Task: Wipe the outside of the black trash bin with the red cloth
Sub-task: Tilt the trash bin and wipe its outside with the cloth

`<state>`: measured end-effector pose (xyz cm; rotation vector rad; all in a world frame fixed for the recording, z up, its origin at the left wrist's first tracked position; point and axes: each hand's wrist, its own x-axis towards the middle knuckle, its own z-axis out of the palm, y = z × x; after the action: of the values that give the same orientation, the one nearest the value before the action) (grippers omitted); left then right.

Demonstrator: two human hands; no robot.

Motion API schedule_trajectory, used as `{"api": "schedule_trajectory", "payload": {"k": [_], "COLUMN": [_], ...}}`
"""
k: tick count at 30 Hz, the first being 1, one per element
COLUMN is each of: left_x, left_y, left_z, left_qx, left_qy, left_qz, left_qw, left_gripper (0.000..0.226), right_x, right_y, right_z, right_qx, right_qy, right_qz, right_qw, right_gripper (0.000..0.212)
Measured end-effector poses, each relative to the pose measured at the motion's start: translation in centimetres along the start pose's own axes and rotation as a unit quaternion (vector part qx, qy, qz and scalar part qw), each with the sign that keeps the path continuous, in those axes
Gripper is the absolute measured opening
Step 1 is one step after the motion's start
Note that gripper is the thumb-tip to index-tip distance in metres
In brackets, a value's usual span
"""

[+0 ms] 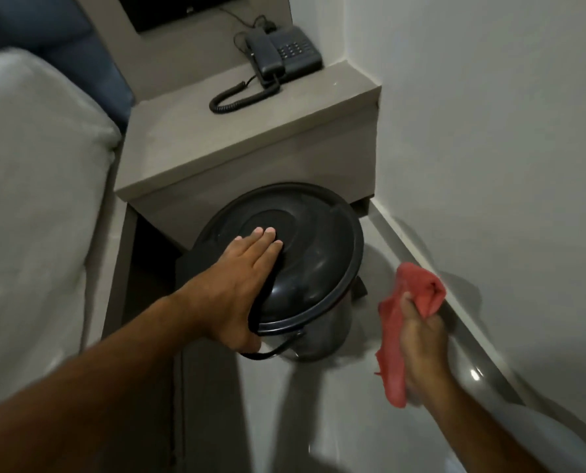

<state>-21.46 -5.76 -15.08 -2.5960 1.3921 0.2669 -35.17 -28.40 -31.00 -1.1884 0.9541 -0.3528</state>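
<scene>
At far left we see the bed [35, 172]. Beside it, our left hand [240, 285] lies open and flat on the lid of the black trash bin [315, 254], which stands on the floor [318, 421] at the front edge of the bedside unit [250, 145], a telephone [281, 52] near that unit's back right corner. Our right hand [421, 339] is closed around the red cloth [407, 302], just right of the bin, not touching it.

**No readable text showing**

Nothing legible is showing anywhere. The phone [282, 52] on the nightstand [216, 145] is showing a keypad, but its keys are reading only as pale dots, too small & blurred to make out digits. The bin lid [301, 247] is carrying no label or brand mark that can be read.
</scene>
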Motion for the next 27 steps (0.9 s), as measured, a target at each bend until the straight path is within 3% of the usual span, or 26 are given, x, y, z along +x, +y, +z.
{"api": "schedule_trajectory", "payload": {"k": [3, 6, 9, 13, 16, 20, 23, 25, 27], "left_x": [1.2, 2.5, 3.1, 4.2, 5.0, 5.1, 4.5, 4.6, 5.0], "left_y": [0.3, -0.7, -1.1, -0.4, -0.2, -1.3, -2.0, -2.1, -1.8], "left_z": [-1.9, -4.2, -5.0, -4.8, -5.1, -5.3, -5.0, -5.0, -5.2], "left_qx": [-0.087, -0.190, -0.248, -0.246, -0.244, -0.293, -0.316, -0.323, -0.326], "left_qy": [0.037, 0.102, 0.163, 0.192, 0.181, 0.189, 0.188, 0.186, 0.182], "left_qz": [-0.051, -0.094, -0.123, -0.148, -0.160, -0.194, -0.204, -0.198, -0.194], "left_qw": [0.994, 0.972, 0.947, 0.938, 0.939, 0.917, 0.907, 0.906, 0.907], "left_gripper": [0.138, 0.114, 0.090, 0.094, 0.096, 0.087, 0.101, 0.099, 0.080], "right_x": [-0.5, -1.3, -1.6, -1.6, -1.7, -2.8, -2.9, -3.0, -2.7], "right_y": [0.2, -0.3, -0.7, -1.2, -3.8, -5.6, -3.7, -1.3, 1.5], "right_z": [0.3, 0.0, -0.2, 1.3, 6.3, 12.6, 13.0, 12.0, 10.5], "right_qx": [-0.001, -0.026, -0.041, -0.069, -0.059, -0.166, -0.241, -0.308, -0.352], "right_qy": [-0.001, -0.012, -0.029, -0.078, -0.111, -0.014, 0.025, 0.027, -0.016], "right_qz": [-0.044, -0.090, -0.119, -0.160, -0.236, -0.417, -0.506, -0.578, -0.684], "right_qw": [0.999, 0.996, 0.992, 0.982, 0.964, 0.893, 0.828, 0.755, 0.638], "right_gripper": [0.028, 0.052, 0.052, 0.051, 0.056, 0.066, 0.070, 0.071, 0.057]}}
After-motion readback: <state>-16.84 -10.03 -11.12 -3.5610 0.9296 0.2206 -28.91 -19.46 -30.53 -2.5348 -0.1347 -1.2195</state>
